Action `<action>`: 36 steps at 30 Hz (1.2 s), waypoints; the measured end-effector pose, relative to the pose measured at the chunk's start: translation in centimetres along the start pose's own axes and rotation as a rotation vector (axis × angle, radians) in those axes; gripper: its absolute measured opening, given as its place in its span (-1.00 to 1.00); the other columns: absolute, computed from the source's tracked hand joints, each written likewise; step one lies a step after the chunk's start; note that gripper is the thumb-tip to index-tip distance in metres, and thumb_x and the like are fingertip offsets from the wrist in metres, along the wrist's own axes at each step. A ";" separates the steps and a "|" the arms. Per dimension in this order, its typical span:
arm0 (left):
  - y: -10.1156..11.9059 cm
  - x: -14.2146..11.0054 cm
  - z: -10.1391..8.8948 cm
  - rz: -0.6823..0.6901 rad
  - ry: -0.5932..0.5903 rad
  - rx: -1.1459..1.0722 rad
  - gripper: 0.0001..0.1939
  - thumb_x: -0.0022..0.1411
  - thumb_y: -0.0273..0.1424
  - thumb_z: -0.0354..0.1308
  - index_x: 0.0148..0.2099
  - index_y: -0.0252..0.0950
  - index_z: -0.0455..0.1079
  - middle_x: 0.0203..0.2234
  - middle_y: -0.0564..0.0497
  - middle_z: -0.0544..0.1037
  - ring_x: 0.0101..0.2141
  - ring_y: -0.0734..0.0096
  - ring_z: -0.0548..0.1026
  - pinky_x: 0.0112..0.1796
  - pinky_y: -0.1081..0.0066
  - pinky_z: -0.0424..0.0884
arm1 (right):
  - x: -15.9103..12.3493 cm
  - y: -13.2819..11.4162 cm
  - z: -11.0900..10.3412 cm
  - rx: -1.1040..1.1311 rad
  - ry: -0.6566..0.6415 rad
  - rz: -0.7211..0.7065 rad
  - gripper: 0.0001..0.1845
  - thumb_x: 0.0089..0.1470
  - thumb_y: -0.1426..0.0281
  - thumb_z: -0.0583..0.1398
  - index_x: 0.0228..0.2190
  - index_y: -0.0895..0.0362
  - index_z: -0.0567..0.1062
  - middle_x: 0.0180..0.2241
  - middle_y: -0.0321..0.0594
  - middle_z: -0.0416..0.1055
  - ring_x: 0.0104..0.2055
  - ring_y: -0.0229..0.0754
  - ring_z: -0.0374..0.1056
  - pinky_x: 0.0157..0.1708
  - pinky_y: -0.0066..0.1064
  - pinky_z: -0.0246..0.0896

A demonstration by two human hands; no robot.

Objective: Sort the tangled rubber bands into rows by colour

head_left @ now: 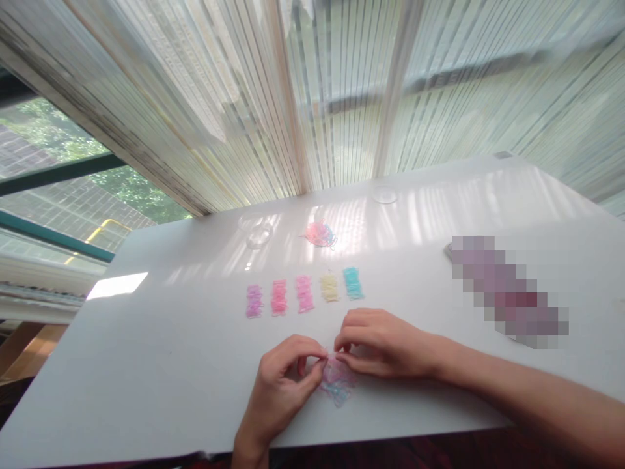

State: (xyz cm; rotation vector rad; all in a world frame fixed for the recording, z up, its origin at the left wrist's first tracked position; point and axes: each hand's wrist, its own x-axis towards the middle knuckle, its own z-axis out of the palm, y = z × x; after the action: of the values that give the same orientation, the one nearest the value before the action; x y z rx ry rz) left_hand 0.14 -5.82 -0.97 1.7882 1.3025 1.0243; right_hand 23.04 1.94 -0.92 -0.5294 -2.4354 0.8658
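Note:
Near the front of the white table [195,365], my left hand [288,371] is closed in a pinch, thumb against forefinger. Facing it, my right hand [381,342] also pinches, its fingertips close to the left ones. Between them seems to be a thin pinkish elastic band, too fine to see clearly. Just under my fingertips lies a loose pile of pink, purple and blue elastic bands [336,384]. Beyond my hands, sorted bands lie in a row of neat stacks: purple [254,301], coral pink [278,298], pink [304,294], yellow [329,287] and turquoise [353,283].
Farther back is another tangled heap of mixed bands [319,233]. A clear round container [259,236] stands left of it, and a clear round lid [385,194] lies near the back edge. A long pixelated object [508,293] rests at right. Striped curtains [342,98] hang behind the table.

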 end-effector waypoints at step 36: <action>0.5 -0.1 0.6 0.091 0.113 0.022 -0.85 0.29 -0.58 0.27 -0.18 -0.22 0.55 -0.38 0.07 0.64 -0.46 0.53 0.50 -0.45 0.59 0.42 | 0.4 -1.9 -0.4 0.415 0.116 0.290 -0.92 0.13 0.45 0.29 -0.35 0.16 0.63 -0.44 -0.29 0.57 -0.42 -0.32 0.38 -0.39 -0.56 0.23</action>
State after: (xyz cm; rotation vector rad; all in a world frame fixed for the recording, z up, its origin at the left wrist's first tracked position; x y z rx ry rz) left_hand 0.88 -6.14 -0.84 1.8440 1.3144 1.1808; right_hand 22.54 0.99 0.73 -0.7568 -2.0228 1.3764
